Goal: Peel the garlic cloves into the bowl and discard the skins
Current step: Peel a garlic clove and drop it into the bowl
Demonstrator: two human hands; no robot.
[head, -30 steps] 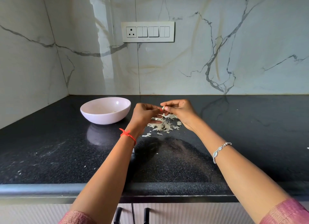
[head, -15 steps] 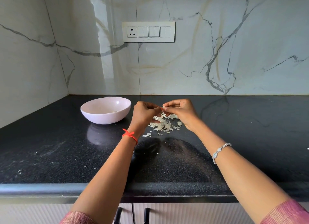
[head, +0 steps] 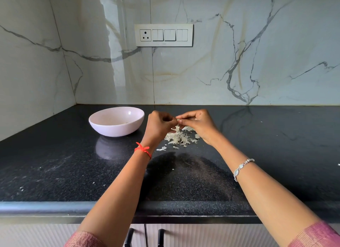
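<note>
We hold both hands up together over the back half of the table, a little above its surface. The left hand [head: 159, 126] and the right hand [head: 199, 124] meet at the fingertips. Between them sits a small pale garlic clove [head: 178, 120], mostly hidden, so we cannot tell how much skin is left on it.

The fingers [head: 185, 117] of both hands are curled in tight and pinch the clove from either side. We judge that one hand steadies it while the other picks at the skin, though which does which is not clear.

Directly beneath the hands lies a loose heap of papery skins [head: 179, 138], toward the table's back edge about midway along it. A few stray flakes lie on its near side. Working right above the heap makes sense: whatever we strip off drops onto the same spot and can be gathered in one go later.

The bowl [head: 114, 131] stands near the back-left corner, just beside the left hand, an easy reach for dropping in a finished clove. Its inside looks nearly bare from here, and we can make out only a faint speck or two. The skins have not yet been discarded.
</note>
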